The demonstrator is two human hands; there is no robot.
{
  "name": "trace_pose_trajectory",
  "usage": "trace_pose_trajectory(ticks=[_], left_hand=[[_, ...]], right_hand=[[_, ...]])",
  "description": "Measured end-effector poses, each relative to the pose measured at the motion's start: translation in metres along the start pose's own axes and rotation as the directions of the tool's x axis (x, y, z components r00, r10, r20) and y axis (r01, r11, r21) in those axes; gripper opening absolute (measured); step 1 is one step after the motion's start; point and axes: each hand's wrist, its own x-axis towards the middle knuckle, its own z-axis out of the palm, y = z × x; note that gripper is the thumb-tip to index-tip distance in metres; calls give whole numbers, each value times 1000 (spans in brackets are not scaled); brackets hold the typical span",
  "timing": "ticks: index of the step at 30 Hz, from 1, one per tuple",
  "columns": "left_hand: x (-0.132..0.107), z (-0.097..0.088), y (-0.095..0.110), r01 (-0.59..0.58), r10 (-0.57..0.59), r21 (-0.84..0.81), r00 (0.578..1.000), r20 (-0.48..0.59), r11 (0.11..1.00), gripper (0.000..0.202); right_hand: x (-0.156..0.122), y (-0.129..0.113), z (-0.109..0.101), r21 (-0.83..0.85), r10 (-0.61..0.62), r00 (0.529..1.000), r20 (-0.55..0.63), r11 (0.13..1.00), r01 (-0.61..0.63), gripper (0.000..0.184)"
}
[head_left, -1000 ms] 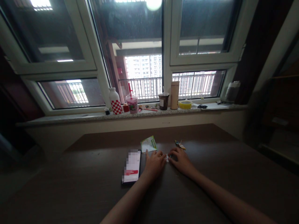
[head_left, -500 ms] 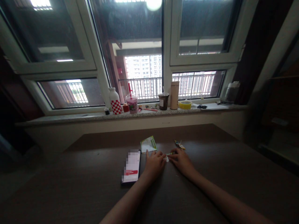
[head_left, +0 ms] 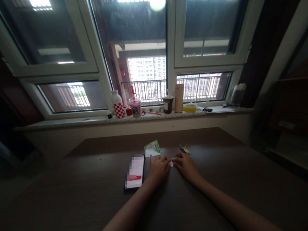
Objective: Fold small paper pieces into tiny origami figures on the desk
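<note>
Both my hands rest on a dark brown table point(head_left: 72, 192) and meet over a small piece of white and green paper point(head_left: 171, 162). My left hand point(head_left: 158, 168) has its fingers curled and pinches the paper's left side. Pressed to the paper's right side is my right hand point(head_left: 186, 166), fingers together. A phone point(head_left: 135, 172) with a lit screen lies just left of my left hand. A green and white paper packet point(head_left: 152, 149) lies just beyond my left hand. A small folded colourful paper piece point(head_left: 184, 149) sits beyond my right hand.
Along the stone window sill point(head_left: 72, 121) stand a red-checked white bottle point(head_left: 117, 104), a pink drink cup point(head_left: 135, 106), a dark cup point(head_left: 167, 104), a tan flask point(head_left: 179, 98), a yellow tape roll point(head_left: 190, 107) and scissors point(head_left: 207, 109). A jug point(head_left: 236, 94) stands at the sill's right end.
My hands stay together on the small paper; a green strip of it now shows between the fingertips. The view has shifted very slightly.
</note>
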Motion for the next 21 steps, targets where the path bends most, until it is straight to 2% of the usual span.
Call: trace_pose_trajectory(ticks=[12,21], left_hand=[[0,-1,2,-13,13,24,1000,1,1000,30],[1,-1,2,-14,14,30,1000,-2,999,30]], right_hand=[[-2,-1,0,37,-7,999,-31,999,8,21],[-3,-4,2,-34,-6,1000,-16,999,6,21]])
